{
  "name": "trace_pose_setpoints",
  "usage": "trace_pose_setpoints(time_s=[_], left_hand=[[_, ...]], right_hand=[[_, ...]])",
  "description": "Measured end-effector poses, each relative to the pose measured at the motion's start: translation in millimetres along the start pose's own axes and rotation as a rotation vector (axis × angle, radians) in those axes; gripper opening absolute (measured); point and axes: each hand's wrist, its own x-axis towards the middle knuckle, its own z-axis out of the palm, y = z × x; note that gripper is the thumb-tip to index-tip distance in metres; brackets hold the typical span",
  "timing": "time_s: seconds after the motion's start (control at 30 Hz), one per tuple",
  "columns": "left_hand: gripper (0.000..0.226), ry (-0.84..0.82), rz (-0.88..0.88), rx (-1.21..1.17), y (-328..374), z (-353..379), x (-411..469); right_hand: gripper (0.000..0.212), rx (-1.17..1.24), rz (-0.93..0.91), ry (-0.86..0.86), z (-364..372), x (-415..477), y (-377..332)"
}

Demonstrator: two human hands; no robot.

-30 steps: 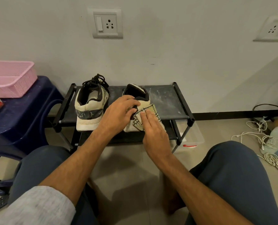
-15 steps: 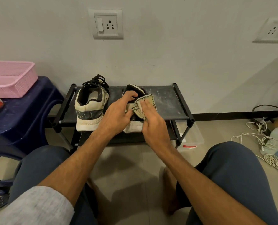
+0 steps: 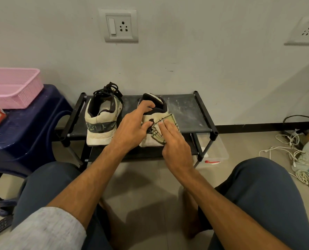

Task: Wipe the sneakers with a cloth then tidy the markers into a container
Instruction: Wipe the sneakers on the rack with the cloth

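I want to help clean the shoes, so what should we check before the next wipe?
1. Left hand holds the wiped sneaker steady: ok.
2. Right hand presses the cloth on its back: ok.
3. Both shoes stand on the rack: ok.
4. Other sneaker already clean: cannot tell.
5. Markers in sight: not ok, none visible.
6. Pink basket nearby as container: ok.

The cloth [image 3: 171, 120] slid back down the sneaker [image 3: 148, 140].
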Motion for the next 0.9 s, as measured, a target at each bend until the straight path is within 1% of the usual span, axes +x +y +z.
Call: trace_pose_setpoints(time_s=[0.13,0.27,0.33,0.4,0.43,0.5,0.57,0.63,0.7,0.77,0.87,0.9], left_hand=[[0.055,0.006,0.023,-0.016,-0.7,-0.4,0.8],[0.054,-0.008,0.024,0.009,0.2,0.4,-0.1],[0.051,-0.018,0.035,0.023,2.1,2.2,-2.3],[0.048,-0.012,0.034,0.042,3.5,1.9,-4.6],[0.045,-0.002,0.030,0.052,3.2,0.9,-5.3],[0.039,0.016,0.019,0.068,1.6,-1.6,-6.4],[0.036,0.033,0.010,0.074,0.6,-2.7,-7.1],[0.039,0.048,0.010,0.098,2.4,-1.0,-7.1],[0.045,0.061,0.019,0.151,6.2,3.2,-6.1],[0.046,0.093,0.018,0.199,9.1,8.2,-5.5],[0.039,0.136,0.011,0.228,10.2,12.3,-4.6],[0.038,0.137,0.004,0.212,9.6,11.9,-4.2]], right_hand=[[0.048,0.011,-0.024,0.054,0.2,22.0,1.8],[0.051,-0.142,-0.123,-0.025,-1.7,10.0,6.7],[0.048,-0.210,-0.128,-0.034,-7.7,10.4,6.8],[0.041,-0.202,-0.088,-0.026,-18.0,12.9,-0.1],[0.036,-0.161,-0.031,-0.044,-24.8,14.4,-2.9],[0.025,-0.084,0.165,-0.117,-35.4,16.4,-0.5],[0.025,0.066,0.415,-0.095,-39.7,18.5,8.7],[0.026,0.378,0.690,0.015,-42.3,22.6,15.6],[0.030,0.682,0.902,0.098,-44.1,27.2,14.9],[0.032,0.825,0.961,0.111,-43.6,30.6,12.5],[0.023,0.886,0.951,0.132,-44.1,33.2,8.5],[0.024,0.899,0.950,0.148,-43.8,33.5,8.1]])
